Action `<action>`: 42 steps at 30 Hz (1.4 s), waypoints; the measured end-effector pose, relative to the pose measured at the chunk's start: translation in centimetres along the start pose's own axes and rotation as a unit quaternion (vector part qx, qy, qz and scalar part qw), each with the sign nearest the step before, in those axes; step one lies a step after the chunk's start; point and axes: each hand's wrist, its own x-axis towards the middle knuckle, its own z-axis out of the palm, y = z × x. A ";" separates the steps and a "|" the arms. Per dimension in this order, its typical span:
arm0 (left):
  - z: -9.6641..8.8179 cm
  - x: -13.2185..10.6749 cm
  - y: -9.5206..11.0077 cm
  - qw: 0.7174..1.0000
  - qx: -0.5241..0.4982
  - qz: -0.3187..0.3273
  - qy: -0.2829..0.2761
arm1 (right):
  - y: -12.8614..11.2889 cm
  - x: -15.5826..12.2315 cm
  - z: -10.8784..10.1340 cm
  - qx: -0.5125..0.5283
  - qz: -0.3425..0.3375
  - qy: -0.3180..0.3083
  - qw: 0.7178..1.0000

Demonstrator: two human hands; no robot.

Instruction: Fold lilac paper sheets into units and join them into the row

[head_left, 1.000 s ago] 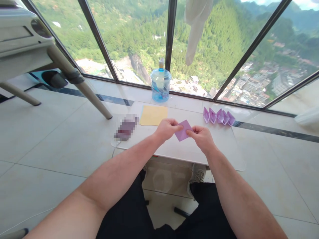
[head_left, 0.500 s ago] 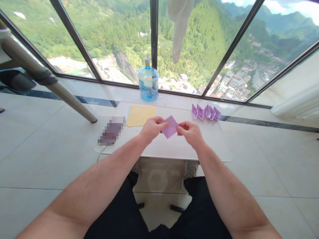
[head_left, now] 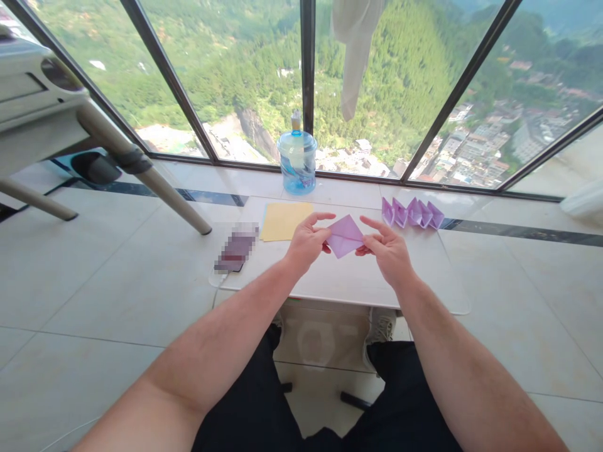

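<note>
A folded purple paper piece (head_left: 345, 236) hangs just above the small white table (head_left: 339, 282), held from both sides. My left hand (head_left: 307, 242) pinches its left corner with thumb and fingers, the index finger stretched over the top. My right hand (head_left: 387, 250) pinches the right corner, index finger pointing toward the fold. A crease runs across the paper's middle.
A row of several folded purple paper shapes (head_left: 413, 213) lies at the table's far right. A yellow sheet (head_left: 285, 220) and a blurred phone (head_left: 235, 251) lie at the left. A water jug (head_left: 297, 161) stands by the window. A chair leg (head_left: 151, 182) slants at left.
The paper has gone from a flat diamond to a shape pulled wider with a visible middle crease. Both hands' index fingers have stretched out. The view shifted slightly.
</note>
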 end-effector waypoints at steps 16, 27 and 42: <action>0.1 -0.3 -0.4 0.985 -0.078 -0.126 -0.089 | 0.2 0.0 0.3 -0.046 0.050 -0.035 0.997; 0.6 -0.5 -0.1 0.982 -0.098 -0.140 -0.077 | 0.5 0.6 0.2 -0.050 0.043 0.003 0.998; 0.6 -0.4 -0.6 0.979 -0.126 -0.156 -0.042 | 0.6 0.4 0.3 0.026 -0.003 0.014 1.000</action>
